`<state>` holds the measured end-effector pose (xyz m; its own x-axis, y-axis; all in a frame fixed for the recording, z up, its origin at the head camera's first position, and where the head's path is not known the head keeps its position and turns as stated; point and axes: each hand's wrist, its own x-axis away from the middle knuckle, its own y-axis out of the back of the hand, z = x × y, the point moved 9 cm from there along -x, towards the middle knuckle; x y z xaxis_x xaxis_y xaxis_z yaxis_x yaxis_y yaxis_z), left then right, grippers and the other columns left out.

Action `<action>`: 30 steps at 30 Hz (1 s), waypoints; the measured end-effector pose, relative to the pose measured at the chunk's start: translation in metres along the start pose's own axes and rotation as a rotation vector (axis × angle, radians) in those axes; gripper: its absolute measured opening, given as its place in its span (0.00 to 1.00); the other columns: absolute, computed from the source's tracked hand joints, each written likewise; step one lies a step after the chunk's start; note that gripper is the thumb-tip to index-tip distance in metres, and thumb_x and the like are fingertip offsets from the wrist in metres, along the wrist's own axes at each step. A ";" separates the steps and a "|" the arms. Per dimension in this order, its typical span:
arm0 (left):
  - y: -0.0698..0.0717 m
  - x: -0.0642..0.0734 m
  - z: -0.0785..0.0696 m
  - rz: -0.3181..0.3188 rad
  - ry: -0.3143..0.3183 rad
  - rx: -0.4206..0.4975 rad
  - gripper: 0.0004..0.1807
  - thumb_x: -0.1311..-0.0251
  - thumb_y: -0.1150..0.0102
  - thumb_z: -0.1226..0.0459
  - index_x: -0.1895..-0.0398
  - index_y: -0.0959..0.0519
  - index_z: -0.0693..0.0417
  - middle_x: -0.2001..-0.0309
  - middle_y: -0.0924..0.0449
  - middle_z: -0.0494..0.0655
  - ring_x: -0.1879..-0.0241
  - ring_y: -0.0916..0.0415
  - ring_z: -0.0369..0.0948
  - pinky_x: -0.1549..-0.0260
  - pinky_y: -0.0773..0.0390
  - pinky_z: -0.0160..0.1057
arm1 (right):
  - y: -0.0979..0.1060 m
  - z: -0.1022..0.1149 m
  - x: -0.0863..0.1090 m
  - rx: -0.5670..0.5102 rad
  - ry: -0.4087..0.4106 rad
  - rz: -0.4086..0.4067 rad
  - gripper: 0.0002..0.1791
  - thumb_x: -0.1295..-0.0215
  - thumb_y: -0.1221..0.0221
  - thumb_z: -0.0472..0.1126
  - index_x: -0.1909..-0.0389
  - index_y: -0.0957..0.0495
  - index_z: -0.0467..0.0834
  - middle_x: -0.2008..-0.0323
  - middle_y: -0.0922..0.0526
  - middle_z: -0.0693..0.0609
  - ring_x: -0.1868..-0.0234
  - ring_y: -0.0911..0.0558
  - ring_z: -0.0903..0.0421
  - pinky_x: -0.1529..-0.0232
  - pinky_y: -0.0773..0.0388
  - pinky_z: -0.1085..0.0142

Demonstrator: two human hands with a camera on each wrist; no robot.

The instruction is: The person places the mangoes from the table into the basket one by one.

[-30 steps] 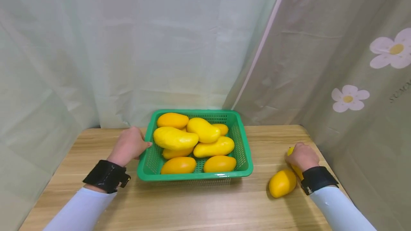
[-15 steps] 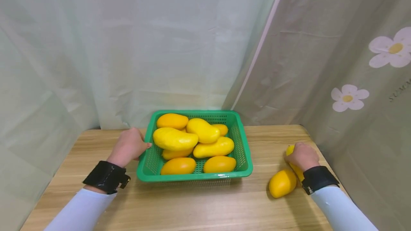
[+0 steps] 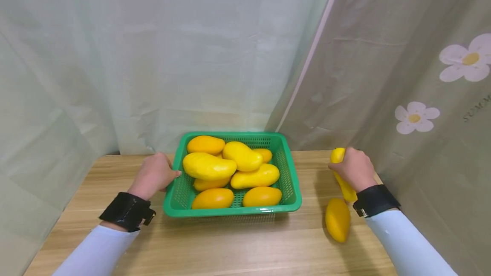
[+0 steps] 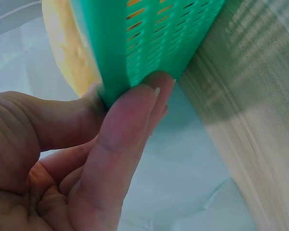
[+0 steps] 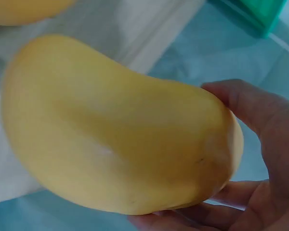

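My left hand (image 3: 154, 175) pinches the left rim of a green plastic basket (image 3: 234, 211), thumb on the inner side and fingers against the outside. Several yellow and orange mangoes lie in the basket, among them a long yellow mango (image 3: 209, 165) on top at the left. At the right of the table, my right hand (image 3: 355, 168) grips a yellow mango (image 5: 120, 125), the thumb on one side and fingers on the other near one end. It appears raised off the tabletop. An orange mango (image 3: 338, 220) lies on the table just below that hand in the head view.
The wooden table (image 3: 245, 250) ends close behind the basket, where a pale curtain (image 3: 215, 54) hangs. Another curtain with printed flowers (image 3: 417, 118) runs along the right edge, near my right hand.
My right hand has moved up and slightly left with the yellow mango. The orange mango beside it has turned to point lengthwise toward me. The left hand and basket stay put.
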<state>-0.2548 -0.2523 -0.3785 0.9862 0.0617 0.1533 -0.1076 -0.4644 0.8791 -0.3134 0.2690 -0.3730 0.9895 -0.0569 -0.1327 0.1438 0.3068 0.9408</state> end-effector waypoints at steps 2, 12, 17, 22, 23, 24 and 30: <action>0.000 0.000 0.000 -0.001 0.000 0.002 0.14 0.44 0.38 0.60 0.81 0.25 0.59 0.83 0.28 0.48 0.85 0.28 0.39 0.84 0.26 0.35 | 0.005 0.011 -0.003 -0.009 0.025 -0.030 0.27 0.51 0.36 0.54 0.65 0.34 0.36 0.76 0.29 0.43 0.79 0.30 0.48 0.79 0.31 0.59; -0.001 0.000 0.001 0.000 -0.001 -0.006 0.14 0.44 0.39 0.59 0.80 0.25 0.59 0.83 0.29 0.48 0.86 0.28 0.39 0.84 0.27 0.35 | 0.026 0.090 -0.009 -0.095 0.178 -0.095 0.26 0.50 0.38 0.56 0.63 0.34 0.41 0.77 0.28 0.47 0.81 0.29 0.52 0.83 0.29 0.63; 0.000 0.000 0.001 -0.003 -0.006 -0.005 0.14 0.44 0.39 0.59 0.81 0.25 0.59 0.83 0.28 0.48 0.86 0.28 0.39 0.84 0.27 0.36 | 0.038 0.127 -0.012 -0.123 0.217 -0.115 0.26 0.51 0.38 0.58 0.64 0.34 0.42 0.78 0.28 0.48 0.83 0.29 0.52 0.84 0.29 0.64; 0.000 0.000 0.002 -0.005 0.000 0.001 0.15 0.44 0.38 0.59 0.81 0.25 0.59 0.83 0.29 0.48 0.85 0.27 0.41 0.84 0.27 0.35 | 0.042 0.159 -0.014 -0.166 0.254 -0.096 0.25 0.50 0.38 0.58 0.63 0.33 0.43 0.77 0.28 0.49 0.81 0.28 0.52 0.83 0.29 0.64; 0.000 0.000 0.002 -0.004 0.002 0.003 0.15 0.44 0.38 0.59 0.81 0.25 0.59 0.83 0.29 0.48 0.85 0.27 0.41 0.84 0.26 0.35 | 0.041 0.165 -0.014 -0.174 0.259 -0.087 0.25 0.50 0.38 0.58 0.64 0.33 0.44 0.77 0.28 0.49 0.81 0.28 0.52 0.83 0.29 0.64; 0.000 0.000 0.002 -0.003 0.003 0.004 0.15 0.44 0.38 0.59 0.82 0.25 0.59 0.83 0.29 0.48 0.85 0.27 0.41 0.84 0.26 0.35 | 0.040 0.170 -0.014 -0.180 0.264 -0.081 0.24 0.49 0.38 0.58 0.64 0.33 0.44 0.77 0.28 0.49 0.81 0.28 0.52 0.83 0.29 0.64; -0.001 0.000 0.001 -0.004 0.002 0.002 0.15 0.44 0.38 0.59 0.83 0.26 0.58 0.84 0.29 0.48 0.84 0.26 0.41 0.84 0.27 0.35 | 0.027 0.191 -0.022 -0.218 0.267 -0.036 0.24 0.51 0.37 0.59 0.66 0.33 0.45 0.76 0.28 0.49 0.80 0.28 0.52 0.82 0.28 0.64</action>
<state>-0.2550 -0.2526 -0.3794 0.9864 0.0654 0.1508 -0.1035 -0.4656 0.8789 -0.3336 0.0971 -0.2847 0.9479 0.1705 -0.2691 0.1500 0.5062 0.8493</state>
